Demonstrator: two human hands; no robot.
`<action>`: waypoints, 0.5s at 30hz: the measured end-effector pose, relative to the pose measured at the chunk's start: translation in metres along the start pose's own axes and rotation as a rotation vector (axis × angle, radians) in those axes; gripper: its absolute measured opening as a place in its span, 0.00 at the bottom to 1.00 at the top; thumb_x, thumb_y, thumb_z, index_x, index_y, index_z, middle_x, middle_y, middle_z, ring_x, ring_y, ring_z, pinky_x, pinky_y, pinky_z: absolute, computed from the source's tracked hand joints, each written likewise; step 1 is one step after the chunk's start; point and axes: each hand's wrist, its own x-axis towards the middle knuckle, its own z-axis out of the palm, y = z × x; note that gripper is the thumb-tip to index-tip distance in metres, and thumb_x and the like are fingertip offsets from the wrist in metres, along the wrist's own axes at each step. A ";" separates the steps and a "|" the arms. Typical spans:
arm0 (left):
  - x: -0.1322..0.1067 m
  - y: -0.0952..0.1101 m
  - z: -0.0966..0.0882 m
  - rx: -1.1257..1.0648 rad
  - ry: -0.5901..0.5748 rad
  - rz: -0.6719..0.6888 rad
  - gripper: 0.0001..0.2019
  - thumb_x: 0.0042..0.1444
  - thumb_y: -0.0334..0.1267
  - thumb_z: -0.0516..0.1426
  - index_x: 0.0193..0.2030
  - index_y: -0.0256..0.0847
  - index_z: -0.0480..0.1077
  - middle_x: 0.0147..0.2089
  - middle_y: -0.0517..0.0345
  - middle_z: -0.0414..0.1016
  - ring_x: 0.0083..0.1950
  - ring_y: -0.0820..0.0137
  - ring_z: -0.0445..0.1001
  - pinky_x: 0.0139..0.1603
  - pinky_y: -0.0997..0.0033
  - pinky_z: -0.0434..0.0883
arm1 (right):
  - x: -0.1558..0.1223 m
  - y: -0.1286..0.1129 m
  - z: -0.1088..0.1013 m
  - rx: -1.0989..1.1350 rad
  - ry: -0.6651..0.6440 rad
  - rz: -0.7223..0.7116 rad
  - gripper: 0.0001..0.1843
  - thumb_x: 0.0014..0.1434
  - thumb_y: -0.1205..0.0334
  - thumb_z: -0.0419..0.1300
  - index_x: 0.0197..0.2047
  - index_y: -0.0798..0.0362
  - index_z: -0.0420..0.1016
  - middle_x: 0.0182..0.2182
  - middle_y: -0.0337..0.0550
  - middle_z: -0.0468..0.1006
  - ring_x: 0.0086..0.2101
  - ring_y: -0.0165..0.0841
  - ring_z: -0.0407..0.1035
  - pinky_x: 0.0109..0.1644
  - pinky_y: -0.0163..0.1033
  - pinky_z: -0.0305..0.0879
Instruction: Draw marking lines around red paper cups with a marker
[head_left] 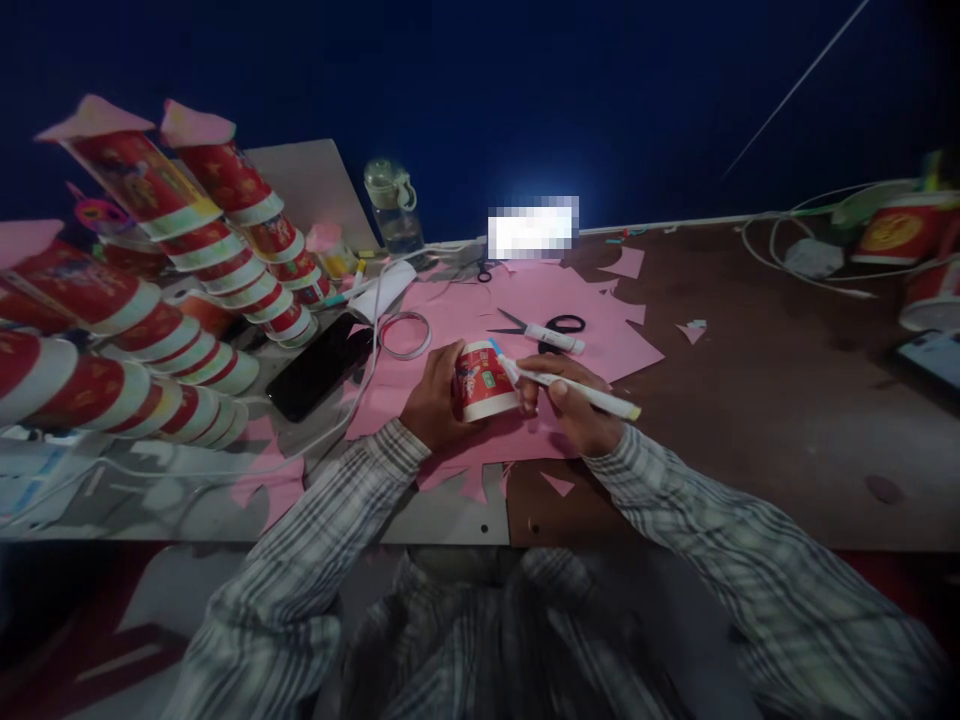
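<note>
My left hand (437, 398) is wrapped round the side of a red and white paper cup (486, 380), which is tilted over the pink paper (600, 345). In my right hand (577, 405) is a white marker (600, 397) with a blue tip, held like a pen. Its tip is at the cup's upper right side; whether it touches the cup I cannot tell. Just beyond the cup lie black-handled scissors (566, 324), with a white glue stick (555, 338) across them. A roll of tape (405, 335) rests left of the cup.
Towers of stacked paper cups (225, 255) with pink cone tops stand at the left. A black phone (319, 370) and a white cable (330, 425) lie nearby. Behind are a water bottle (397, 215) and a bright lit object (532, 228). Pink scraps (556, 484) are scattered about.
</note>
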 end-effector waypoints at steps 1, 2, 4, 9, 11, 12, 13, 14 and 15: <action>0.000 0.000 0.000 0.010 0.000 0.011 0.49 0.49 0.59 0.66 0.69 0.35 0.51 0.61 0.35 0.65 0.62 0.47 0.69 0.61 0.43 0.72 | 0.000 0.000 0.000 0.025 -0.010 -0.012 0.21 0.68 0.45 0.54 0.50 0.49 0.80 0.27 0.41 0.74 0.28 0.32 0.68 0.32 0.42 0.68; 0.001 0.001 0.000 0.018 -0.002 0.015 0.48 0.49 0.59 0.66 0.69 0.35 0.52 0.61 0.35 0.66 0.62 0.47 0.69 0.60 0.43 0.72 | 0.000 -0.001 0.000 0.030 -0.023 -0.022 0.21 0.68 0.44 0.54 0.48 0.50 0.81 0.28 0.42 0.75 0.27 0.32 0.68 0.31 0.41 0.67; 0.001 0.002 -0.001 0.027 -0.012 -0.005 0.49 0.49 0.59 0.66 0.69 0.34 0.52 0.60 0.34 0.66 0.61 0.47 0.69 0.61 0.43 0.71 | 0.000 -0.004 0.002 -0.003 -0.043 -0.018 0.22 0.67 0.43 0.54 0.44 0.50 0.83 0.29 0.43 0.78 0.25 0.30 0.67 0.29 0.40 0.66; 0.002 0.002 -0.002 0.005 -0.061 -0.056 0.49 0.49 0.59 0.66 0.69 0.33 0.52 0.61 0.33 0.66 0.62 0.46 0.69 0.59 0.44 0.72 | 0.001 -0.016 0.008 -0.097 -0.039 0.042 0.22 0.64 0.42 0.58 0.40 0.53 0.80 0.24 0.40 0.76 0.20 0.27 0.62 0.24 0.35 0.61; 0.002 0.002 -0.002 0.016 -0.057 -0.047 0.50 0.48 0.59 0.66 0.69 0.33 0.51 0.60 0.33 0.66 0.62 0.47 0.68 0.59 0.45 0.72 | 0.002 -0.019 0.009 -0.122 -0.051 0.048 0.23 0.64 0.41 0.57 0.36 0.53 0.80 0.21 0.39 0.73 0.19 0.26 0.60 0.23 0.35 0.58; 0.002 0.002 -0.002 0.025 -0.053 -0.044 0.50 0.48 0.60 0.66 0.69 0.34 0.51 0.60 0.33 0.66 0.62 0.47 0.68 0.59 0.46 0.72 | 0.003 -0.020 0.009 -0.135 -0.055 0.045 0.24 0.64 0.41 0.57 0.35 0.53 0.79 0.21 0.39 0.72 0.19 0.26 0.60 0.23 0.35 0.58; 0.002 0.001 -0.002 0.031 -0.052 -0.042 0.50 0.48 0.60 0.65 0.70 0.34 0.51 0.60 0.33 0.66 0.62 0.47 0.69 0.58 0.46 0.73 | 0.003 -0.020 0.009 -0.144 -0.058 0.042 0.24 0.65 0.40 0.56 0.34 0.53 0.79 0.21 0.39 0.72 0.19 0.26 0.59 0.23 0.35 0.58; 0.001 0.001 -0.002 0.031 -0.054 -0.039 0.50 0.48 0.60 0.65 0.70 0.33 0.51 0.61 0.33 0.66 0.62 0.48 0.69 0.58 0.47 0.73 | 0.003 -0.020 0.009 -0.151 -0.058 0.038 0.24 0.65 0.40 0.56 0.34 0.53 0.79 0.21 0.39 0.72 0.19 0.26 0.59 0.23 0.35 0.58; 0.001 0.001 -0.002 0.030 -0.054 -0.034 0.50 0.49 0.60 0.65 0.69 0.33 0.52 0.61 0.33 0.66 0.62 0.48 0.69 0.57 0.47 0.74 | 0.003 -0.020 0.009 -0.160 -0.058 0.035 0.24 0.65 0.41 0.56 0.34 0.53 0.79 0.21 0.38 0.72 0.19 0.26 0.59 0.24 0.36 0.59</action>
